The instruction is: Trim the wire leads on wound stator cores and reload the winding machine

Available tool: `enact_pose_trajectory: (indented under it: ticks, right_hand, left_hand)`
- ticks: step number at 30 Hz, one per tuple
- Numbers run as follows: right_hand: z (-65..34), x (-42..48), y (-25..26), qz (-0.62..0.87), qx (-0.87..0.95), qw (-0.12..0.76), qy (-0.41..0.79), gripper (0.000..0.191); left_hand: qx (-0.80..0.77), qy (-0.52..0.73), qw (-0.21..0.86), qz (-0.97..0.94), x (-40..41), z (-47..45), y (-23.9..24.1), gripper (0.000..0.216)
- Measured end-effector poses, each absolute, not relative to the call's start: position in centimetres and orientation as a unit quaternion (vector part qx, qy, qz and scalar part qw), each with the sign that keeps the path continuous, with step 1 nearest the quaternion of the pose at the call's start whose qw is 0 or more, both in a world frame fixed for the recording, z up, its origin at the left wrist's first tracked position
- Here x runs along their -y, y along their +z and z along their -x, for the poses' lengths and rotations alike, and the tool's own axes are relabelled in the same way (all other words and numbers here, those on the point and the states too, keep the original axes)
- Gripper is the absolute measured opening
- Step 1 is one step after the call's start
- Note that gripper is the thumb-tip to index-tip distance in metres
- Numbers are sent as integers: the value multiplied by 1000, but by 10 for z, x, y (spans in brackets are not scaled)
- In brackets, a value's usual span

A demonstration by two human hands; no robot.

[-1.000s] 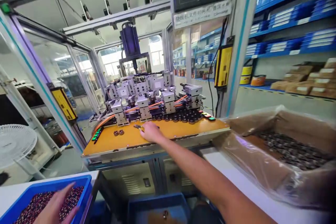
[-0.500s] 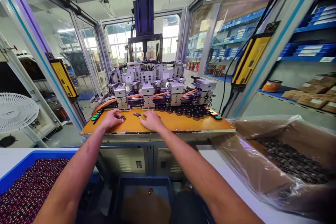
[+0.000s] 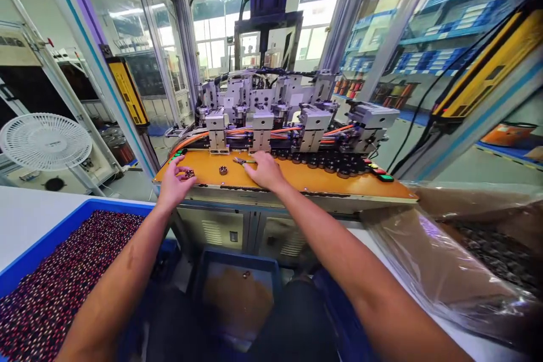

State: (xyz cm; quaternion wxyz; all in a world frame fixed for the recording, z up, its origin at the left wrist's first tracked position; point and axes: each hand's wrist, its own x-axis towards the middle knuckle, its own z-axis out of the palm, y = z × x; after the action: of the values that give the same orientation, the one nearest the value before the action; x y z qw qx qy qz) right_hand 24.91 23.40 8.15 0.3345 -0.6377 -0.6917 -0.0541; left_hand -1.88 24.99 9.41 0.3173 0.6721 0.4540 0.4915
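My left hand [image 3: 173, 184] is at the left part of the orange worktop [image 3: 203, 168], thumb and fingers closed around a small dark stator core [image 3: 189, 173] with copper-coloured spots. A second small stator core [image 3: 223, 170] lies on the worktop between my hands. My right hand [image 3: 266, 171] rests palm down near the middle and grips pliers [image 3: 244, 162], whose jaws point left; most of the handles are hidden under the hand. Just behind both hands stands a winding machine [image 3: 262, 124] with several metal blocks and orange tubes.
Several black round cores [image 3: 326, 164] line the worktop's right rear. A blue tray [image 3: 91, 206] full of small wound parts stands left; a plastic-lined carton [image 3: 424, 237] of dark parts stands right. Below is a blue bin [image 3: 237, 260]. Yellow sensor bars [image 3: 127, 90] flank the frame.
The head view has shifted, bringing the machine higher and further right. My left hand has moved left from my right hand, and a stator core now shows on the worktop between them.
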Motion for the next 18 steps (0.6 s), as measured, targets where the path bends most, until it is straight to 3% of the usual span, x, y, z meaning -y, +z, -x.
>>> enact_pose_trajectory:
  ticks: [5,7,9,13,16,18]
  right_hand:
    - [-221,-155,97,548,714,430,-79,32]
    - [-206,-106,99,424,779,454,-83,31]
    - [-194,-62,98,316,853,404,-97,29]
    - [-181,-16,86,327,900,277,-82,24]
    - [-184,-7,75,335,910,243,21,30]
    - [-188,-2,70,317,903,265,116,27]
  left_hand:
    - [-413,516,349,-665,-144,36,75,70]
    - [-369,521,338,-692,-101,39,66,67]
    - [-327,522,326,-716,-68,42,58,71]
    - [-291,516,329,-735,-36,43,50,86]
    - [-295,522,338,-726,-31,39,46,88]
    - [-293,536,351,-710,-32,37,43,88]
